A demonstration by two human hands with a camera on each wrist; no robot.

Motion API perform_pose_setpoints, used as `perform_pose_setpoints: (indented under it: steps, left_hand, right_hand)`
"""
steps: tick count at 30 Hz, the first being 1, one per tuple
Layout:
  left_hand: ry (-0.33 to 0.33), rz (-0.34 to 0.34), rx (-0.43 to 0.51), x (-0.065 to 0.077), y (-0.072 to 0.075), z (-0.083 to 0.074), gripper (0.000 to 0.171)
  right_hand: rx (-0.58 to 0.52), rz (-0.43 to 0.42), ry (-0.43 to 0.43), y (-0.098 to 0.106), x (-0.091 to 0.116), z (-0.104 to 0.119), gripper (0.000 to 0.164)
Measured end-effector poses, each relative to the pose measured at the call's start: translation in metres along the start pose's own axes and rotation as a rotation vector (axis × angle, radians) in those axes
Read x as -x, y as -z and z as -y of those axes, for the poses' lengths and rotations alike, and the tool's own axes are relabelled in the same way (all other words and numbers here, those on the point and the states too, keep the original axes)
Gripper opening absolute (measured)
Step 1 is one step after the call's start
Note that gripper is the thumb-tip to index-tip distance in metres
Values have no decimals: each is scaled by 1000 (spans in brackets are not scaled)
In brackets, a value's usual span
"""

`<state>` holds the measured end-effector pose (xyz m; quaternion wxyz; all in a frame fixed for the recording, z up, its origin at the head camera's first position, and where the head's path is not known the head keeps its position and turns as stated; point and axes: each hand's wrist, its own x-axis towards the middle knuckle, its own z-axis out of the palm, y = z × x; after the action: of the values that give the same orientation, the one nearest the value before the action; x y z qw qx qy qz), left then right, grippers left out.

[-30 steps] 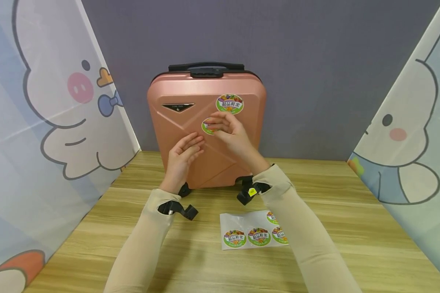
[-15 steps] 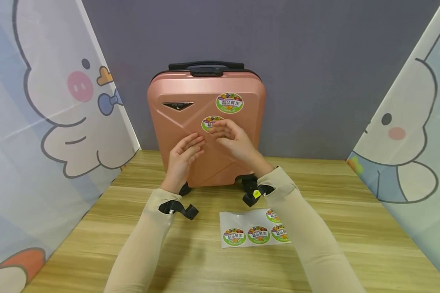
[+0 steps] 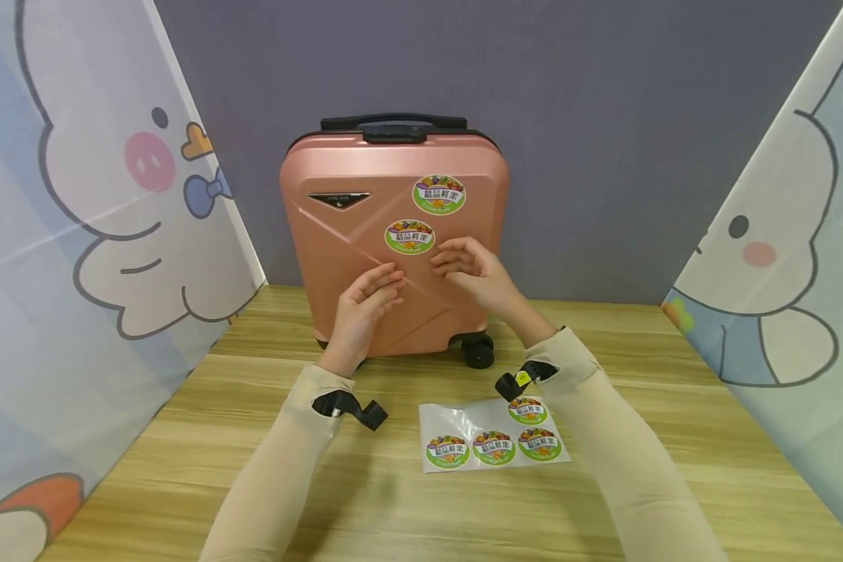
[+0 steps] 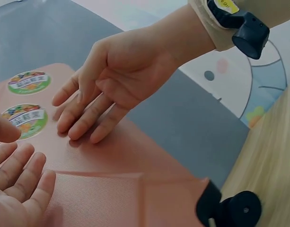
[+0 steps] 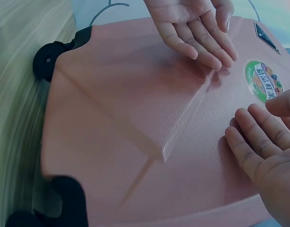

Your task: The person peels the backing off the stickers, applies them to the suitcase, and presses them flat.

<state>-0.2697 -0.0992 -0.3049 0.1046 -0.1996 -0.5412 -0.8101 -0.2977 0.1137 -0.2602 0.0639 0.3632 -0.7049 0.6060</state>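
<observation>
A pink suitcase (image 3: 365,172) stands upright against the grey back wall. Two oval fruit stickers are on its front: an upper sticker (image 3: 439,194) near the top right and a lower sticker (image 3: 410,237) at the centre. My left hand (image 3: 367,312), fingers loosely bent, is at the suitcase front below the lower sticker. To the right of that sticker is my right hand (image 3: 483,275), its fingers relaxed and close to the pink shell (image 5: 111,94). Neither hand holds anything. Whether the fingertips touch the shell, I cannot tell.
On the wooden table (image 3: 365,499) lies a white sticker sheet (image 3: 464,421) bearing several fruit stickers, just in front of the suitcase. A black wheel (image 3: 478,351) shows at its lower right. Cartoon-printed panels (image 3: 112,195) flank both sides.
My right hand has moved right and down off the lower sticker, which now shows whole. My left hand has shifted slightly right and down. More of the sheet's right side shows.
</observation>
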Motion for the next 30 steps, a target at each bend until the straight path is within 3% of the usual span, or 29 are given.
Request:
perform_pose_setpoints:
  steps: [4,11,21,27,30]
  left_hand:
    - [21,48,-46,3,-6,11,41]
    - [113,120,-122,11,-13,37,42]
    - [155,222,-244,24,-29,75,42]
    - [173,235,-332,36,-42,97,42]
    - [172,278,-365,41,-48,108,41]
  right_hand:
    - [37,-19,-8,7,9,-5,33]
    - [90,-30,-41,19,32,-15,34]
    - [192,10,-68,38,70,-34,32]
    - [262,50,-121,52,103,-51,32]
    - [299,62,-133,59,119,-59,31]
